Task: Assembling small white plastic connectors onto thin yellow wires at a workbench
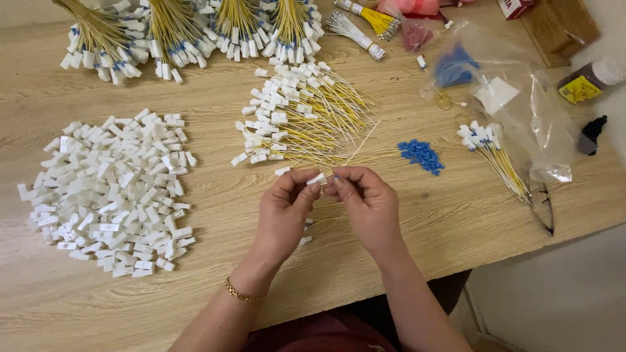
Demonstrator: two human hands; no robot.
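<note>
One small white connector (317,178) is pinched between both hands above the wooden table (456,215); the left hand (284,212) grips it with thumb and forefinger, and the right hand (368,202) seems to pinch its other end. Behind lie yellow-wired connectors (297,117), blue clips (421,155) to the right, loose white housings (114,192) far left.

The counter (456,221) looks like pale wood-grain laminate, smooth and matt. The white connector housings (111,189) appear as matt plastic, the small blue pieces (420,155) likewise. The clear bag (521,98) is glossy, crinkled plastic film.
</note>
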